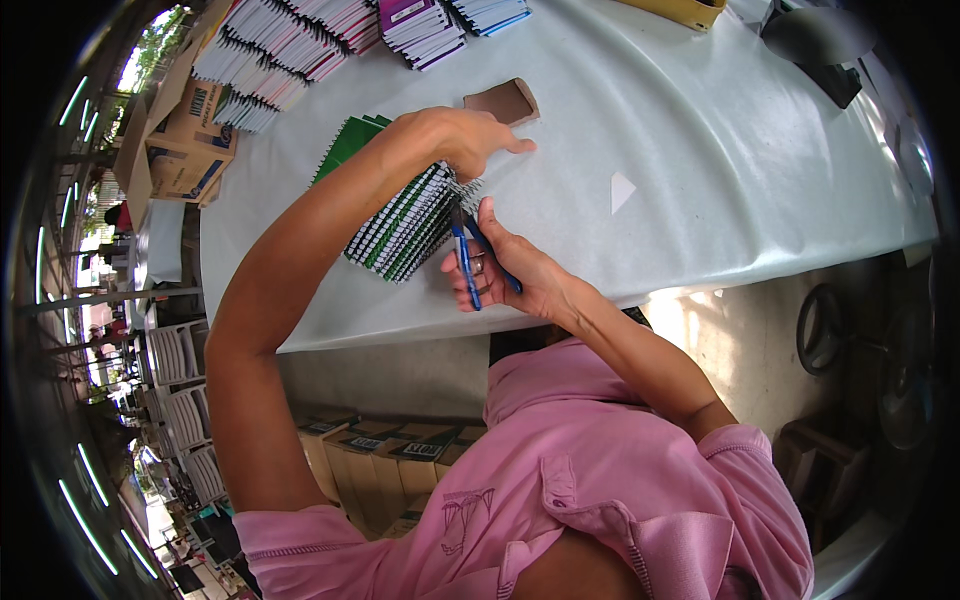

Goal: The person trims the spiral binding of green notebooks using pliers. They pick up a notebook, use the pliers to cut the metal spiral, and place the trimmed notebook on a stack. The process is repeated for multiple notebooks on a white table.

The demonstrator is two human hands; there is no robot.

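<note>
Several spiral notebooks with green covers (pixel 400 232) lie in a fanned stack on the table, their wire bindings showing. My left hand (pixel 470 140) reaches over the stack's far right corner, its fingers curled down on a notebook there and one finger stretched out to the right. The left forearm hides part of the green covers. Held in my right hand (pixel 525 268) is a pair of pliers with blue handles (pixel 466 262). The dark jaws point away from me at the wire ends near my left hand. The handles are spread somewhat, with fingers around one of them.
A pale cloth covers the table (pixel 720 200). Beyond the stack lie a brown cardboard piece (pixel 505 102) and, to the right, a white paper scrap (pixel 622 192). Stacked notebooks (pixel 290 50) and an open carton (pixel 190 145) stand far left. Cartons (pixel 385 450) sit below the table.
</note>
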